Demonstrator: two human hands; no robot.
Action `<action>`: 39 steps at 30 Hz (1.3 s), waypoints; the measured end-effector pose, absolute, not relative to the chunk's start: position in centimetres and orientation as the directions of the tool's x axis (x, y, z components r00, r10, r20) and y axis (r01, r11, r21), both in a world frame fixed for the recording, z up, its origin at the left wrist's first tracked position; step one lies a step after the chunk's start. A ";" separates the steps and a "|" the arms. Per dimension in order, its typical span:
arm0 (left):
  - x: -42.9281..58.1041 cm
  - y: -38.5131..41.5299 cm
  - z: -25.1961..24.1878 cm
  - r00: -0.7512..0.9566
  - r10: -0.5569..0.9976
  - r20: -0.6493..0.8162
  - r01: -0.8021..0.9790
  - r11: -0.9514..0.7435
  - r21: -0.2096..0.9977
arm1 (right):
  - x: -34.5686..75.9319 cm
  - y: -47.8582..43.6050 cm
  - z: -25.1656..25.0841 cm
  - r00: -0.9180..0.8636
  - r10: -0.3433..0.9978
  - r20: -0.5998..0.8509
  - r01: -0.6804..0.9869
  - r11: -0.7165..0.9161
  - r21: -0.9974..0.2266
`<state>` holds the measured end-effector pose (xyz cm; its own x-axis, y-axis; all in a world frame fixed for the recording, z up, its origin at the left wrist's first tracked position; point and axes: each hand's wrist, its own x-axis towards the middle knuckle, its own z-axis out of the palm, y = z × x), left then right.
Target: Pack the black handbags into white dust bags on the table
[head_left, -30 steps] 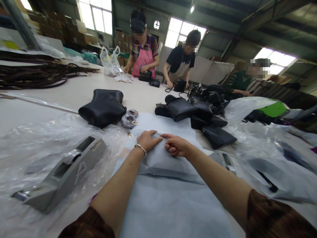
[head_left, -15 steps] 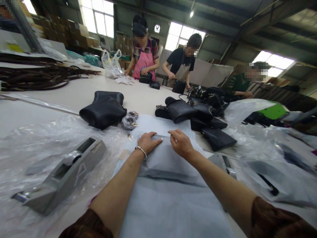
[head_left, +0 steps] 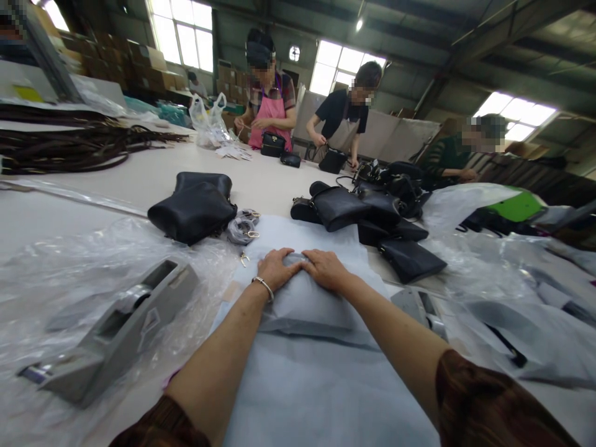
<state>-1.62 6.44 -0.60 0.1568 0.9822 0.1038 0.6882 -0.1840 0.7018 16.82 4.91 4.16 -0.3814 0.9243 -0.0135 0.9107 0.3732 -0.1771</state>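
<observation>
In front of me a pale wrapped parcel [head_left: 311, 304] lies on large bluish-white sheets [head_left: 326, 391]; whatever is inside it is hidden. My left hand [head_left: 278, 270], with a bracelet at the wrist, grips the parcel's far edge, thumb pointing right. Beside it my right hand [head_left: 326, 269] holds the same edge, its fingers bent over the wrapping, and the two thumbs almost meet. Just past my left hand are a coiled grey strap [head_left: 242, 228] with gold clasps and a loose gold clip [head_left: 244, 259].
A grey tape dispenser [head_left: 123, 329] stands at the left on clear plastic [head_left: 32, 273]; another dispenser [head_left: 416, 307] is partly behind my right forearm. Black handbags [head_left: 193, 211] lie ahead left, with a bigger pile [head_left: 344, 206] ahead right. Co-workers [head_left: 270, 112] handle bags across the table.
My right hand has come down and left onto the parcel's edge, next to my left thumb. Across the table, the co-worker in the pink apron has raised their hands off a black bag.
</observation>
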 end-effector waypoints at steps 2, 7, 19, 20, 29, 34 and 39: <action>-1.6 6.4 -0.6 0.157 0.982 0.102 0.682 -0.183 0.708 | 17.0 6.0 4.6 -0.368 0.927 -0.074 0.916 0.347 -0.203; -1.6 6.3 -0.6 0.146 0.984 0.104 0.660 -0.175 0.731 | 18.0 7.4 5.9 -0.305 0.913 -0.269 0.952 0.285 -0.112; -1.5 6.1 -0.5 0.118 0.989 0.088 0.641 -0.143 0.754 | 18.0 5.7 4.3 -0.349 0.936 -0.036 0.920 0.335 -0.204; -1.4 6.0 -0.5 0.110 0.990 0.090 0.629 -0.140 0.765 | 18.7 5.1 4.3 -0.335 0.942 -0.003 0.924 0.328 -0.196; -1.1 4.0 0.5 0.138 0.966 0.220 0.659 -0.255 0.707 | 27.5 -2.7 -3.5 -0.066 0.976 0.206 0.882 0.154 -0.445; -0.8 3.3 -0.8 0.199 0.970 0.142 0.644 -0.239 0.727 | 28.3 -2.6 -6.7 -0.021 0.983 0.180 0.752 0.134 -0.645; -2.0 4.1 0.3 0.170 0.970 0.176 0.652 -0.245 0.718 | 28.1 -2.7 -4.5 0.037 0.981 0.191 0.758 0.097 -0.646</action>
<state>-1.95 4.10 0.31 0.1697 0.9696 0.1764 0.6516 -0.2447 0.7180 28.13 -2.67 -4.52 0.0373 0.9809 0.1909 0.7575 0.0968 -0.6456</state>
